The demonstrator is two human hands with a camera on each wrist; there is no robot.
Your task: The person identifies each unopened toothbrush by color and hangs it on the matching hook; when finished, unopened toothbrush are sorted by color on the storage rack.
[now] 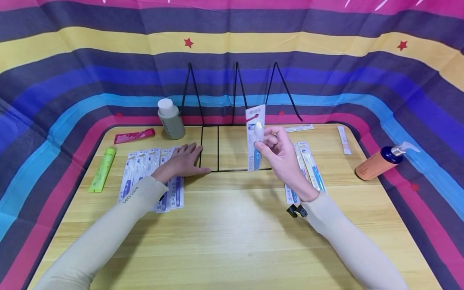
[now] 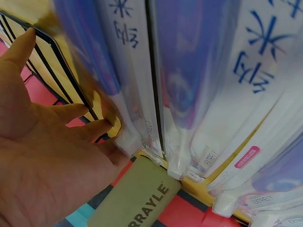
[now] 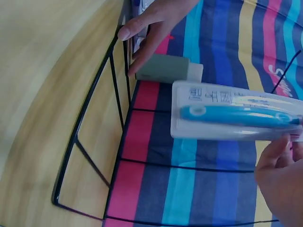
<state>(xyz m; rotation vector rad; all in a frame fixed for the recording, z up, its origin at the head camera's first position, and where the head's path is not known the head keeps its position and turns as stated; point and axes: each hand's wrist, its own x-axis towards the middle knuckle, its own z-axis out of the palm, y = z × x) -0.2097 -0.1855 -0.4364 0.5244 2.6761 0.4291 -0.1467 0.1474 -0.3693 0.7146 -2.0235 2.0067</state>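
Observation:
My right hand [image 1: 280, 151] pinches a packaged toothbrush [image 1: 255, 139] upright in front of a black wire rack [image 1: 218, 149]. In the right wrist view its blue handle [image 3: 236, 116] shows through the clear pack. Fingers spread, my left hand [image 1: 186, 160] rests at the rack's left edge, beside several packaged purple toothbrushes [image 1: 177, 193]. The left wrist view shows the left palm [image 2: 52, 156] next to those packs. More packaged toothbrushes [image 1: 314, 171] lie beyond the right wrist, partly hidden by the arm.
A grey-green bottle [image 1: 173, 123] with a white cap stands behind the left hand. To the left lie a pink tube [image 1: 133, 137] and a green tube [image 1: 102, 171]. An orange pump bottle [image 1: 377, 164] is at the right edge. Slim packs [image 1: 344, 140] lie at the back right.

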